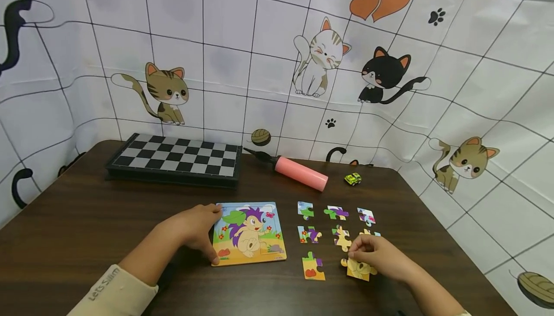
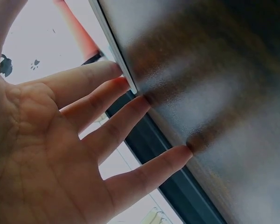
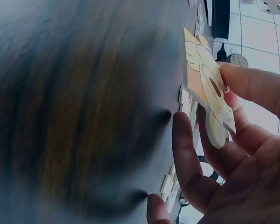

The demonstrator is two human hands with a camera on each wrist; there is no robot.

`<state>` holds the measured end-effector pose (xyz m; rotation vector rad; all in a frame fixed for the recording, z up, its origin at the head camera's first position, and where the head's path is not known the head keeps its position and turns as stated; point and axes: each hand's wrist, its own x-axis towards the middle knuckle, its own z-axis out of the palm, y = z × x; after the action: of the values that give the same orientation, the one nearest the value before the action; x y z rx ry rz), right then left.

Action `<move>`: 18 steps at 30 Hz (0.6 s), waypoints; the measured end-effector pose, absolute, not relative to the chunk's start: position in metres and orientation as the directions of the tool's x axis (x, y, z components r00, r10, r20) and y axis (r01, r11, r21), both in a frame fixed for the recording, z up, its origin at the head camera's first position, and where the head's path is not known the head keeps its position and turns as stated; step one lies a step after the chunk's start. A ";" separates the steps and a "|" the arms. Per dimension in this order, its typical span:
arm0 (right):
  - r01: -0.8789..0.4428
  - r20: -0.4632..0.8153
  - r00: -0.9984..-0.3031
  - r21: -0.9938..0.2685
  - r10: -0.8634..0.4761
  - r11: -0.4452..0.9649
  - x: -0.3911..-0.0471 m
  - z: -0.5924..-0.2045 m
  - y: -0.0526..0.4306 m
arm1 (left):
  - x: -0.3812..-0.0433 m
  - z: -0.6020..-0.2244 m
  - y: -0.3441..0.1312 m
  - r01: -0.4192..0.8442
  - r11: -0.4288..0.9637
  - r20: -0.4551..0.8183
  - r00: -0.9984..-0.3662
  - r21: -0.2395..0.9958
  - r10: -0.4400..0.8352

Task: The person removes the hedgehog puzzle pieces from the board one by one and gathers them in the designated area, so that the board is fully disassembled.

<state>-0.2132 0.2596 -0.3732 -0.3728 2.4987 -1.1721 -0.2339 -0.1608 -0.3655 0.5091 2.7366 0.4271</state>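
Observation:
A square hedgehog puzzle board (image 1: 248,234) lies flat on the table. My left hand (image 1: 198,229) spans its left side, thumb at the near corner and a finger at the far one. In the left wrist view the left fingers (image 2: 116,130) are stretched out, their tips against the board edge and the tabletop. Between thumb and fingers my right hand (image 1: 383,257) pinches a yellow puzzle piece (image 3: 207,77), tilted up off the table. Other loose pieces, such as the one with a red patch (image 1: 312,267), lie in rows right of the board; the hand partly hides some.
Behind the puzzle board stands a black-and-grey checkered board (image 1: 177,155) on a dark case. A pink cylinder with a black nozzle (image 1: 300,172) and a small green toy car (image 1: 352,179) lie at the back of the dark wooden table (image 1: 108,229). A cat-print curtain (image 1: 242,66) hangs behind.

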 end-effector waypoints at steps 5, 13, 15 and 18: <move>-0.122 -0.172 -0.900 -0.783 -0.400 0.610 -0.212 -0.379 0.261 | -0.234 -0.366 -0.161 0.281 0.892 -0.271 -0.882 0.354 0.386; -0.131 -0.149 -0.931 -0.716 -0.334 0.686 -0.210 -0.374 0.252 | -0.233 -0.366 -0.161 0.272 0.897 -0.275 -0.885 0.349 0.376; -0.119 -0.144 -0.948 -0.665 -0.283 0.738 -0.209 -0.370 0.248 | -0.233 -0.364 -0.160 0.270 0.899 -0.278 -0.886 0.344 0.372; -0.093 -0.131 -0.968 -0.601 -0.213 0.794 -0.209 -0.364 0.236 | -0.232 -0.363 -0.160 0.266 0.902 -0.278 -0.888 0.341 0.366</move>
<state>-0.2089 0.2365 -0.3637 -0.2407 2.7908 -0.9208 -0.2324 -0.1601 -0.3629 0.4676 2.7282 0.4216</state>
